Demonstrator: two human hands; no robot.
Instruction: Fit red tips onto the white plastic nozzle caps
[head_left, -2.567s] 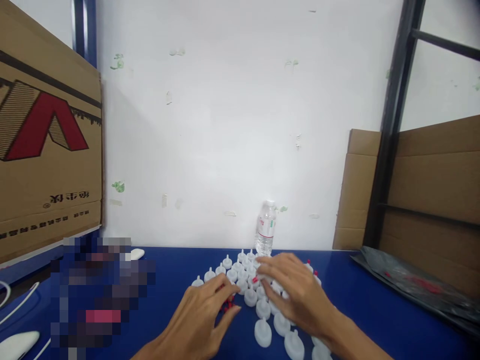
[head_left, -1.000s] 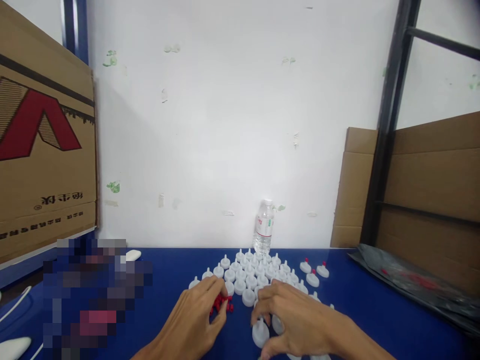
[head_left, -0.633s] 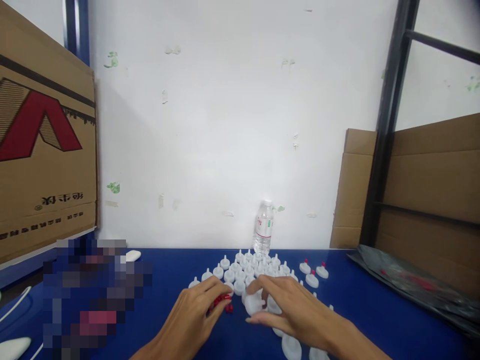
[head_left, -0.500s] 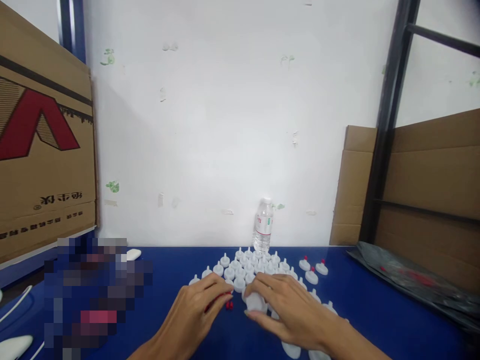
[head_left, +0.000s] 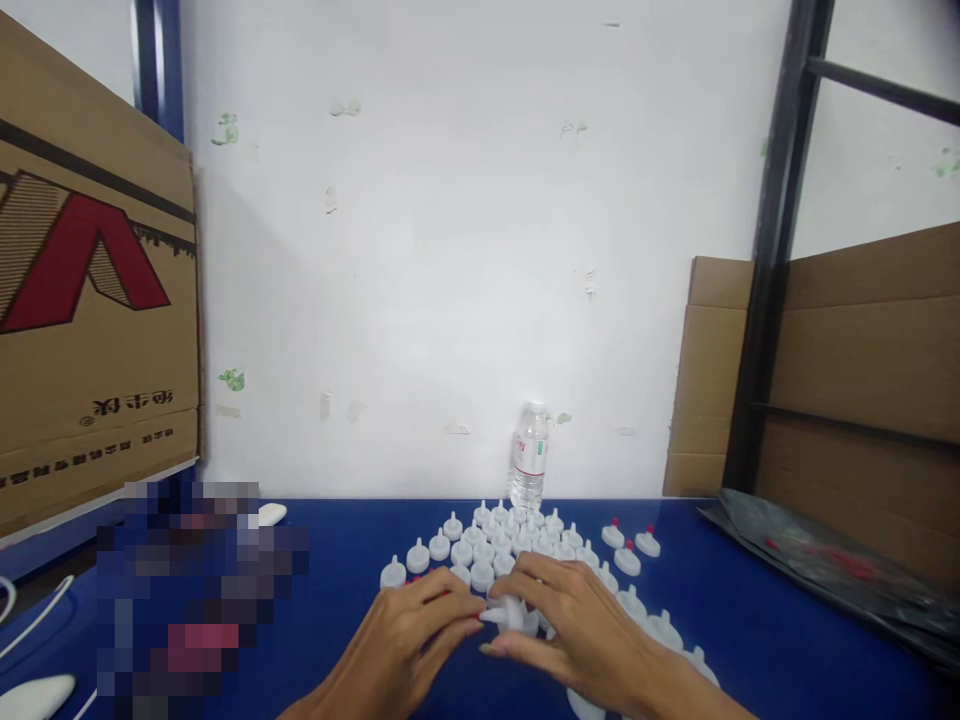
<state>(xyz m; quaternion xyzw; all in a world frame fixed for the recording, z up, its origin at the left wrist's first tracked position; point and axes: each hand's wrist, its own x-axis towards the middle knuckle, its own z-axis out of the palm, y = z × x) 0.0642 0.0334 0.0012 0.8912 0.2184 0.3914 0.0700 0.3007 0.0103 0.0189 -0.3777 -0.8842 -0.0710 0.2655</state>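
Near the front of the blue table (head_left: 352, 560) my right hand (head_left: 577, 625) holds a white plastic cap (head_left: 514, 612) on its side, nozzle pointing left. My left hand (head_left: 409, 640) meets it there, fingertips pinched at the nozzle tip; whatever is between them is hidden. Several white nozzle caps (head_left: 480, 545) stand in rows just beyond my hands. Three caps with red tips (head_left: 628, 545) stand apart to the right.
A water bottle (head_left: 529, 455) stands against the white wall behind the caps. A large cardboard box (head_left: 90, 330) rises at the left, flattened cardboard (head_left: 862, 380) and a black metal frame (head_left: 772, 250) at the right. A black plastic bag (head_left: 825, 570) lies at the right edge.
My right hand lifted one white cap from the rows and turned it sideways. My left hand left the small red pieces and came to the cap's nozzle.
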